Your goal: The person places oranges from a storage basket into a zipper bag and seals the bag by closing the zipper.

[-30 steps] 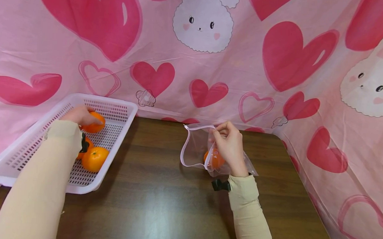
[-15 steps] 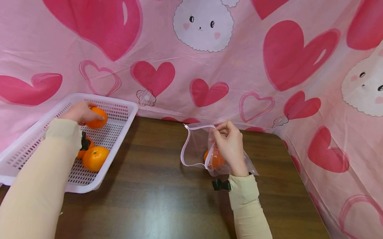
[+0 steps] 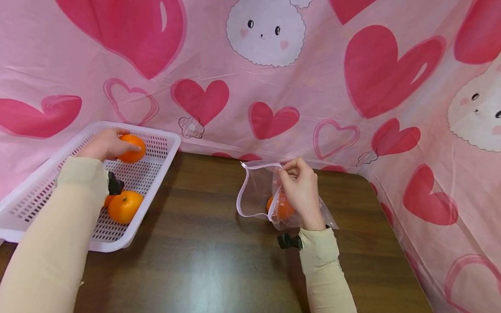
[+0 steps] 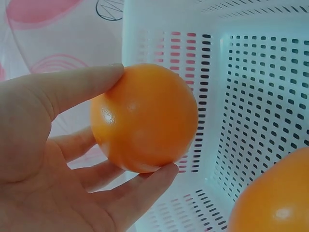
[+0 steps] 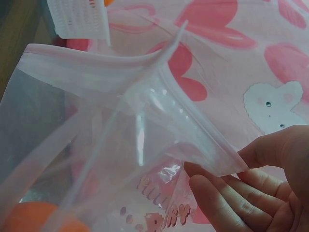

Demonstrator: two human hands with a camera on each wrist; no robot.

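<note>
My left hand (image 3: pixel 106 144) grips an orange (image 3: pixel 132 148) over the far part of a white perforated basket (image 3: pixel 151 190). In the left wrist view the thumb and fingertips curl round the orange (image 4: pixel 147 118). Another orange (image 3: pixel 125 207) lies in the basket nearer me, with one more partly hidden behind the wrist. My right hand (image 3: pixel 301 190) pinches the rim of a clear zip bag (image 3: pixel 255 189), whose mouth gapes toward the basket. Inside the bag an orange (image 3: pixel 285 209) shows through the plastic; in the right wrist view its top (image 5: pixel 41 217) appears at the lower left.
A dark wooden table (image 3: pixel 205 265) carries the basket on the left and the bag on the right. Pink heart-printed cloth (image 3: pixel 235 114) hangs along the back and right sides of the table. A small dark wrist camera (image 3: pixel 290 241) sits on the right wrist.
My left hand has risen slightly and moved to the right with its orange, away from the other oranges in the basket. The right hand and the bag have stayed in place.
</note>
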